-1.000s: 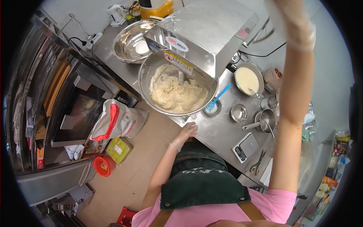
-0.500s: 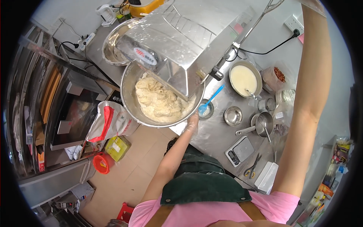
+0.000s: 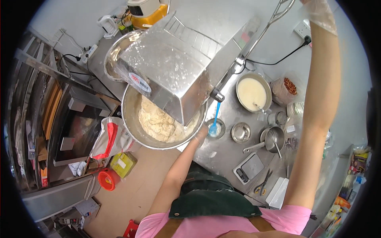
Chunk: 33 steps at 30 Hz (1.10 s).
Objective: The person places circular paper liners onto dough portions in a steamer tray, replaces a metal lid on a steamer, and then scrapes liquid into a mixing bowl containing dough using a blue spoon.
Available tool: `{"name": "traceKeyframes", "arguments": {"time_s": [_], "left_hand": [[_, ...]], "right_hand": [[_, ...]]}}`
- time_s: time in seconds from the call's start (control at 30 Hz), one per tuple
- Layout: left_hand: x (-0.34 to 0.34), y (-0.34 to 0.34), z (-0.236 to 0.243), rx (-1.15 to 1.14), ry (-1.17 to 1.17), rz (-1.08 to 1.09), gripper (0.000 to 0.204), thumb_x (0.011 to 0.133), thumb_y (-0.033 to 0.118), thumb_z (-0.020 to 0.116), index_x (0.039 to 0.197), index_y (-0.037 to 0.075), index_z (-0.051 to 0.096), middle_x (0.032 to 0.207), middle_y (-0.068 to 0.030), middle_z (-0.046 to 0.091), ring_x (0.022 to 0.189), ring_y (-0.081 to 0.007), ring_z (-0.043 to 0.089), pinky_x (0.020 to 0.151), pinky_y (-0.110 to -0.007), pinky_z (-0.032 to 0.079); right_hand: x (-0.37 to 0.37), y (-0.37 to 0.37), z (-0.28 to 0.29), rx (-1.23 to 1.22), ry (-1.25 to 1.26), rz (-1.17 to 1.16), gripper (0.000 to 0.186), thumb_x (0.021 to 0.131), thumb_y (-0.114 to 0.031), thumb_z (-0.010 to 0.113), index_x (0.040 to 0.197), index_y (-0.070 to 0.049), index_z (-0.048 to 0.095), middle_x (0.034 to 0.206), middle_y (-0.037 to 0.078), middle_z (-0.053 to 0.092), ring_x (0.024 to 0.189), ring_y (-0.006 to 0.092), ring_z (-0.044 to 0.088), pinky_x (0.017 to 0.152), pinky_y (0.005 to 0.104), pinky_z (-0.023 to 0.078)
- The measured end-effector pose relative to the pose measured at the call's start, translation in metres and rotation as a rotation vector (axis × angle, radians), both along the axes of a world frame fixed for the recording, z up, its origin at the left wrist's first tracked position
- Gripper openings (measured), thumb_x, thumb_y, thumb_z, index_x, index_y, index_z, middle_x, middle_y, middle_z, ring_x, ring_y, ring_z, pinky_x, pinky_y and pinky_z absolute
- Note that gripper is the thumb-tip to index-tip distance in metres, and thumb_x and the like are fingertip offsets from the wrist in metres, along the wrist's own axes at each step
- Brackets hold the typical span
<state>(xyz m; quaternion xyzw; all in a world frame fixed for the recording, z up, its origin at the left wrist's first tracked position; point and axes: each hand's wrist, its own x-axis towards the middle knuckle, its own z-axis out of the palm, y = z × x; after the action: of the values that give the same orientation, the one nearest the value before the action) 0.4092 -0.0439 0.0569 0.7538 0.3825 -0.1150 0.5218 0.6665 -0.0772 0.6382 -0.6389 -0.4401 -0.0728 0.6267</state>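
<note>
A big steel bowl (image 3: pixel 133 127) of pale lumpy dough (image 3: pixel 158 123) sits under the tilted steel housing of a machine (image 3: pixel 170 71). My left hand (image 3: pixel 200 135), in a thin clear glove, lies at the bowl's right rim by the counter edge; its fingers are partly hidden under the housing. My right hand (image 3: pixel 319 14), also gloved, is raised high at the top edge of the picture, close to a long metal rod with a wire loop (image 3: pixel 278 12) and a black knob (image 3: pixel 217 95). The picture's edge cuts that hand off.
On the steel counter (image 3: pixel 226 154) stand a pan of pale batter (image 3: pixel 252 93), a small dish with a blue spatula (image 3: pixel 214 127), small steel cups, a saucepan (image 3: pixel 272 139), a scale (image 3: pixel 248 168), scissors (image 3: pixel 262 186) and a second steel bowl (image 3: pixel 113 59). An oven (image 3: pixel 75 131) stands left.
The view has swung closer over the machine and bowl. My left hand went from the counter edge to the bowl's rim. My right arm stays raised.
</note>
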Motion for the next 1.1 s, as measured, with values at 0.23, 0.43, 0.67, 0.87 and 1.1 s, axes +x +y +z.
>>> {"name": "traceKeyframes", "arguments": {"time_s": [0.23, 0.43, 0.67, 0.87, 1.1], "left_hand": [[-0.018, -0.003, 0.047, -0.624, -0.03, 0.078, 0.046, 0.082, 0.013, 0.05, 0.126, -0.001, 0.046, 0.103, -0.0158, 0.061, 0.097, -0.0208, 0.061, 0.087, -0.035, 0.048], [-0.072, -0.007, 0.074, -0.848, -0.136, 0.08, 0.072, 0.083, 0.017, 0.055, 0.145, 0.001, 0.021, 0.128, -0.0179, 0.048, 0.101, -0.0231, 0.059, 0.088, -0.036, 0.05], [-0.147, -0.028, 0.098, -0.843, -0.23, 0.201, 0.071, 0.085, 0.031, 0.061, 0.142, 0.003, 0.03, 0.133, -0.0094, 0.045, 0.118, -0.0177, 0.048, 0.096, -0.033, 0.043], [-0.181, -0.025, 0.143, -0.84, -0.205, 0.155, 0.077, 0.087, 0.035, 0.062, 0.145, 0.001, 0.025, 0.139, -0.0112, 0.038, 0.124, -0.0188, 0.041, 0.102, -0.032, 0.035], [-0.203, -0.023, 0.161, -0.782, -0.285, 0.053, 0.087, 0.084, 0.038, 0.067, 0.145, -0.004, 0.022, 0.146, -0.0155, 0.032, 0.134, -0.0222, 0.031, 0.111, -0.034, 0.024]], "right_hand": [[0.019, -0.013, -0.013, 0.056, 0.124, 0.075, 0.034, 0.097, -0.028, 0.052, 0.115, 0.001, 0.055, 0.105, 0.013, 0.065, 0.094, 0.0182, 0.063, 0.084, 0.0305, 0.052], [0.106, -0.019, -0.053, -0.019, 0.171, -0.071, 0.037, 0.086, -0.009, 0.062, 0.119, 0.006, 0.053, 0.099, 0.013, 0.066, 0.087, 0.0157, 0.065, 0.077, 0.0272, 0.054], [0.209, -0.043, -0.213, 0.099, 0.87, -0.091, 0.021, 0.088, -0.002, 0.051, 0.107, 0.006, 0.051, 0.115, 0.019, 0.06, 0.098, 0.0262, 0.061, 0.083, 0.0311, 0.05], [0.199, -0.045, -0.314, 0.176, 1.287, -0.077, 0.024, 0.087, -0.007, 0.048, 0.101, 0.013, 0.05, 0.092, 0.017, 0.06, 0.078, 0.0293, 0.059, 0.075, 0.0414, 0.052], [0.131, -0.091, -0.307, -0.088, 0.832, -0.406, 0.03, 0.094, -0.023, 0.054, 0.099, 0.006, 0.058, 0.086, 0.012, 0.062, 0.075, 0.0232, 0.06, 0.071, 0.0348, 0.05]]}}
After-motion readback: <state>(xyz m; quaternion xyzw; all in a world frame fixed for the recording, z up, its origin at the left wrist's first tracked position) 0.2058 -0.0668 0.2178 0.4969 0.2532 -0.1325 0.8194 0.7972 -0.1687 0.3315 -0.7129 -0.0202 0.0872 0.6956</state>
